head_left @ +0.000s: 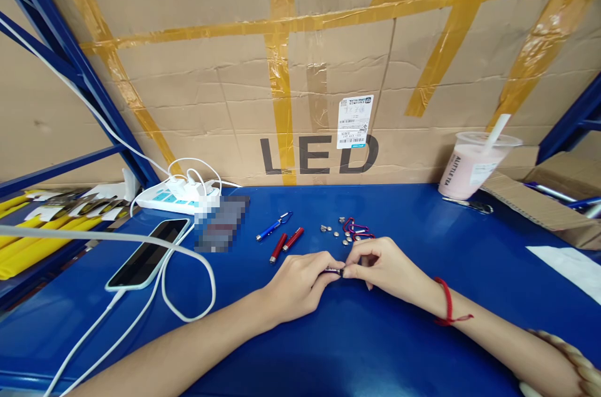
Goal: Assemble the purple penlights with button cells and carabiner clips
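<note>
Left hand (298,284) grips small dark cylinder (332,271) | right hand (387,267) pinches its right end | red metallic tubes (293,239) lie beyond, left

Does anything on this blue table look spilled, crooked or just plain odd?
Nothing looks spilled. A dark patch beside the white power strip is pixelated, hiding what it is. The drink cup appears tilted, though that may be lens distortion.

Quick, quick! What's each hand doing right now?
Left hand: closed, holding a small dark tube.
Right hand: fingertips pinched closed at the tube's end; whether they hold something tiny, I can't tell.
</note>
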The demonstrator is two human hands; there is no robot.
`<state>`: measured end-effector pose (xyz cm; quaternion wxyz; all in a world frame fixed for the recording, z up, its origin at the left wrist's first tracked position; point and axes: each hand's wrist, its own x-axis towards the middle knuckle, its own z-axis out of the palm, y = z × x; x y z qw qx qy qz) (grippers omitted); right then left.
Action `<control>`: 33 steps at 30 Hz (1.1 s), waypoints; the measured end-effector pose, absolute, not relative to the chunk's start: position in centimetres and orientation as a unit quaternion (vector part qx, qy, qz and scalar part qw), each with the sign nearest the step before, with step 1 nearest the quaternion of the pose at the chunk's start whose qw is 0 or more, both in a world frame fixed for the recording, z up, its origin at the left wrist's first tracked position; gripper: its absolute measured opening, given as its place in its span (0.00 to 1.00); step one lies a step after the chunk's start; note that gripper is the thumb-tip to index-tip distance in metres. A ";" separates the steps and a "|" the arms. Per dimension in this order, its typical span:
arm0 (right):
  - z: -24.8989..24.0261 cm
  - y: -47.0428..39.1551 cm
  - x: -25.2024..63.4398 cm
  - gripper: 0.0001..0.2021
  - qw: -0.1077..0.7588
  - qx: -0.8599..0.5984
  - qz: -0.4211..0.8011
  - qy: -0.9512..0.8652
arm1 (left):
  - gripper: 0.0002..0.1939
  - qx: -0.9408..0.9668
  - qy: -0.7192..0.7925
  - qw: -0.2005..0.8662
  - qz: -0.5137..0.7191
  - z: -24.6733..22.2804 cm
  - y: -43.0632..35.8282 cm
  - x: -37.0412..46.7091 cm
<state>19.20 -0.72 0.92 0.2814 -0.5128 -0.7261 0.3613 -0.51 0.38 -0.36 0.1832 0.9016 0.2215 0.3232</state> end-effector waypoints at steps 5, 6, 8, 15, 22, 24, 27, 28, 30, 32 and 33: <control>1.0 -0.8 19.1 0.19 0.283 -0.512 0.361 -0.726 | 0.07 0.901 0.224 0.184 0.324 -0.4 0.3 -0.5; 1.1 -0.8 19.1 0.18 0.283 -0.515 0.357 -0.726 | 0.07 0.900 0.224 0.184 0.325 -0.4 0.3 -0.5; 1.1 -0.8 19.1 0.17 0.284 -0.520 0.350 -0.725 | 0.08 0.900 0.223 0.184 0.327 -0.4 0.3 -0.6; 1.0 -0.8 19.2 0.14 0.285 -0.521 0.352 -0.723 | 0.07 0.900 0.224 0.190 0.323 -0.4 0.3 -0.5; 1.2 -0.8 19.1 0.14 0.285 -0.524 0.348 -0.723 | 0.05 0.901 0.246 0.195 0.301 0.0 0.2 -0.6; 1.3 -0.8 19.0 0.14 0.286 -0.525 0.347 -0.723 | 0.05 0.901 0.247 0.195 0.299 0.0 0.2 -0.6; 1.3 -0.8 19.0 0.14 0.286 -0.525 0.348 -0.722 | 0.05 0.901 0.247 0.197 0.298 0.0 0.2 -0.5; 1.3 -0.8 19.1 0.14 0.284 -0.526 0.348 -0.722 | 0.05 0.901 0.247 0.197 0.297 0.0 0.2 -0.5; 1.2 -0.8 19.1 0.15 0.282 -0.529 0.347 -0.721 | 0.05 0.902 0.248 0.197 0.295 0.0 0.1 -0.5; 1.1 -0.8 19.1 0.15 0.283 -0.529 0.345 -0.722 | 0.05 0.902 0.250 0.196 0.292 0.0 0.1 -0.5; 1.1 -0.8 19.1 0.16 0.283 -0.528 0.345 -0.723 | 0.05 0.902 0.251 0.195 0.291 0.0 0.1 -0.5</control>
